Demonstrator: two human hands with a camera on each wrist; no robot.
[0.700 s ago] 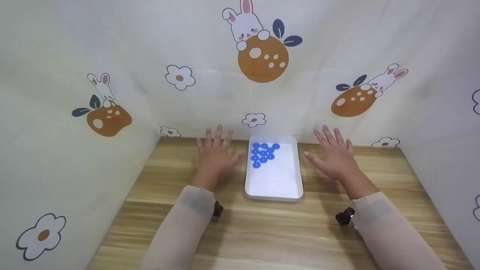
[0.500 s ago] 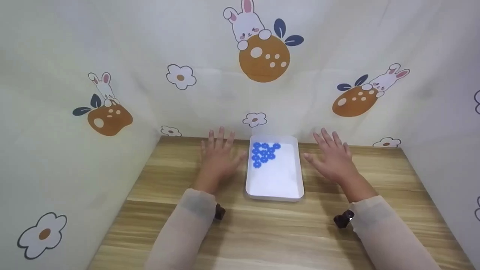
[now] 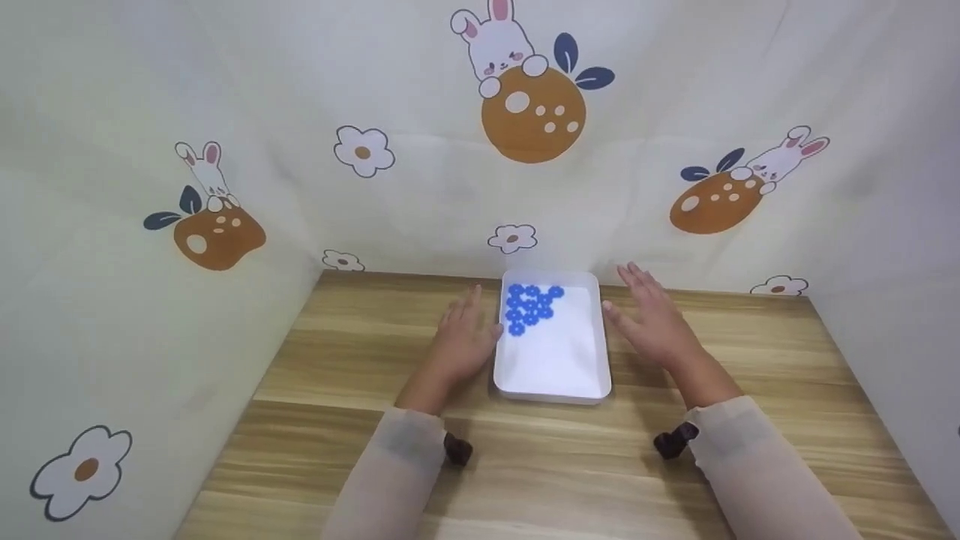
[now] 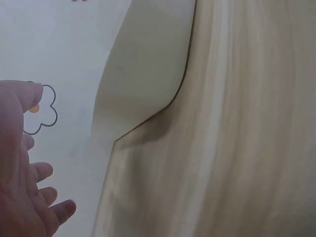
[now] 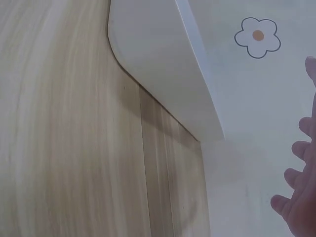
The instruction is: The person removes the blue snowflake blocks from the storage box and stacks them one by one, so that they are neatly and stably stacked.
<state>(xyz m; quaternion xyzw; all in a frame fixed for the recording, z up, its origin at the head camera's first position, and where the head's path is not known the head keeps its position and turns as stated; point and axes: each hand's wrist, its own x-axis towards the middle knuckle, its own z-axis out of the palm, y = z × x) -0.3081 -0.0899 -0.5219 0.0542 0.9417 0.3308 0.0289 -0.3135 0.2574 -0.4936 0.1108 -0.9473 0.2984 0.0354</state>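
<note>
Soft light (rather dim) lays faint shadows and lower-centre sheen on the worktop (image 3: 555, 472); wrist views look hazy.

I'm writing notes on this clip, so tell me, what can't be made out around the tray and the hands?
- Fine detail of the blue pieces: head view, too small and crowded.
- Floor of the white tray: both wrist views, hidden by its side wall.
- Part of the left hand: left wrist view, cut off by the left edge.
- Part of the right hand: right wrist view, cut off by the right edge.
</note>
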